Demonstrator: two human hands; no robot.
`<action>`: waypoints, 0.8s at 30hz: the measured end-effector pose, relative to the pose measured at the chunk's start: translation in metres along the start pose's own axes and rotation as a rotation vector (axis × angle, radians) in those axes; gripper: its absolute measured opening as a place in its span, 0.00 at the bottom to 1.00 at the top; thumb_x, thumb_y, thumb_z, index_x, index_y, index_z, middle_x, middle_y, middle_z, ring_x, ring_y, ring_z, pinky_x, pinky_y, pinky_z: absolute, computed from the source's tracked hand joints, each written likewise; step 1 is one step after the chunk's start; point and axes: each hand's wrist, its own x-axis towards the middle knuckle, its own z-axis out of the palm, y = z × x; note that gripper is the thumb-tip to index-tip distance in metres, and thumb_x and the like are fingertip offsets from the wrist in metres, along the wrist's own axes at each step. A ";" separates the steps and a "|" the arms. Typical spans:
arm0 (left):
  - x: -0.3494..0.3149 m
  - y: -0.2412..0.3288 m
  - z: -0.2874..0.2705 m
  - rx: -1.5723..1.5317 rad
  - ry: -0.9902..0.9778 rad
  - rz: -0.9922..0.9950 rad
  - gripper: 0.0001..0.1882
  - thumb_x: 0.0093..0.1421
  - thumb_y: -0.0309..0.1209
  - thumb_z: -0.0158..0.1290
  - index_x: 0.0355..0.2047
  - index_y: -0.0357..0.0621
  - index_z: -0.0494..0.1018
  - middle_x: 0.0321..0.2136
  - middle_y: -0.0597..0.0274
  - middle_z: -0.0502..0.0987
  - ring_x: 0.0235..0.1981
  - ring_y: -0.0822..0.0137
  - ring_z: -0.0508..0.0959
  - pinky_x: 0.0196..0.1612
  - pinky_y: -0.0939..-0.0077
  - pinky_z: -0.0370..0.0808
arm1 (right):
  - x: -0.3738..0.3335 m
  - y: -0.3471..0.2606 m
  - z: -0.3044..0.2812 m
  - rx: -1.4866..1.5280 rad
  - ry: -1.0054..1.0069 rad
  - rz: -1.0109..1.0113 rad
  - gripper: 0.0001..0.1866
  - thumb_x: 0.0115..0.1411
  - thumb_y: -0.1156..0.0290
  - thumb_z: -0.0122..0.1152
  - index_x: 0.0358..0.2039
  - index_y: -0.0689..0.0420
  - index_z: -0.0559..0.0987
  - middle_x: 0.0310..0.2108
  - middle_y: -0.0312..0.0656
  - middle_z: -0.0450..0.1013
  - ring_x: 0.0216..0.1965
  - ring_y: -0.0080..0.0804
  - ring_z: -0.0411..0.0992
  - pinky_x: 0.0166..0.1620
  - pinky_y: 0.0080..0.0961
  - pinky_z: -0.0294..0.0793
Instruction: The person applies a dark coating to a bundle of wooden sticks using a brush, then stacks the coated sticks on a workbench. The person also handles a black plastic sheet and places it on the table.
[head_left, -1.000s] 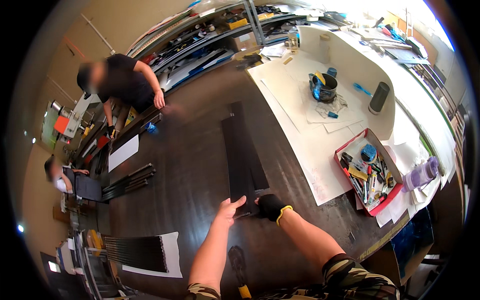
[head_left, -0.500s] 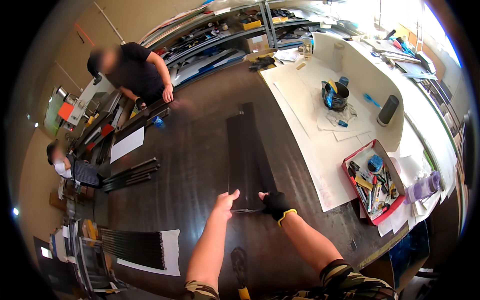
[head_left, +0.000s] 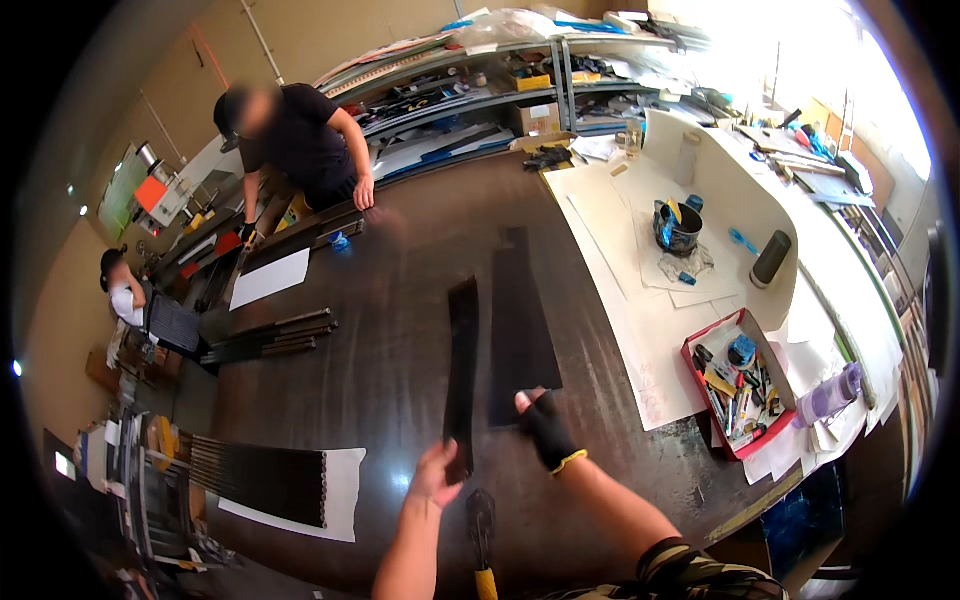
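Observation:
My bare left hand (head_left: 434, 474) is closed on the near end of a long, narrow black strip (head_left: 461, 365). The strip stretches away from me, to the left of a wider black sheet (head_left: 518, 325) lying on the dark table. Over the sheet's near right corner is my right hand (head_left: 549, 430), in a black fingerless glove with a yellow cuff. Its thumb tip points forward, but the other fingers are mostly hidden, so I cannot tell whether it grips anything. Between my forearms lies a dark tool with a yellow handle (head_left: 485, 583), perhaps shears.
To the right stands a red box (head_left: 745, 455) of pens and tools, beside a large white sheet (head_left: 610, 255). Black rods (head_left: 275, 338) and a row of black tubes (head_left: 260, 475) lie at left. A co-worker (head_left: 300, 140) leans over the far left edge.
My left hand has drawn the black strip left and toward me, apart from the wider sheet. My right hand remains near the sheet's near end. The view has shifted slightly.

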 end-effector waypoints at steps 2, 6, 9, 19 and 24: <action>-0.035 -0.025 -0.006 -0.053 -0.010 -0.052 0.14 0.62 0.37 0.60 0.43 0.44 0.72 0.31 0.59 0.80 0.31 0.60 0.81 0.35 0.63 0.80 | -0.018 0.017 0.033 0.563 -0.098 0.535 0.45 0.58 0.33 0.59 0.64 0.55 0.63 0.52 0.48 0.70 0.47 0.50 0.72 0.49 0.45 0.75; -0.071 -0.073 -0.031 -0.103 -0.190 -0.069 0.21 0.64 0.33 0.57 0.56 0.43 0.68 0.46 0.56 0.78 0.47 0.56 0.79 0.52 0.55 0.76 | 0.028 0.074 0.035 0.796 -0.436 0.341 0.37 0.61 0.32 0.51 0.54 0.52 0.65 0.53 0.53 0.72 0.50 0.50 0.73 0.53 0.47 0.74; -0.102 -0.045 -0.033 -0.170 -0.232 -0.008 0.20 0.67 0.30 0.53 0.58 0.42 0.66 0.48 0.57 0.77 0.48 0.61 0.79 0.52 0.60 0.77 | 0.036 0.074 0.049 0.614 -0.136 0.259 0.38 0.62 0.31 0.48 0.54 0.54 0.68 0.51 0.54 0.74 0.49 0.49 0.74 0.52 0.44 0.74; -0.189 0.042 -0.154 0.263 -0.354 0.127 0.26 0.64 0.21 0.54 0.62 0.40 0.62 0.54 0.58 0.74 0.56 0.63 0.73 0.61 0.64 0.70 | -0.078 0.027 0.233 0.927 -0.774 0.261 0.46 0.58 0.28 0.49 0.62 0.54 0.62 0.59 0.56 0.67 0.56 0.52 0.69 0.59 0.48 0.68; -0.237 0.026 -0.260 0.340 -0.268 0.135 0.31 0.61 0.24 0.59 0.63 0.40 0.60 0.57 0.61 0.71 0.58 0.67 0.70 0.62 0.68 0.66 | -0.144 0.058 0.335 0.536 -0.815 0.245 0.31 0.65 0.42 0.53 0.60 0.48 0.67 0.57 0.51 0.70 0.55 0.46 0.71 0.52 0.41 0.72</action>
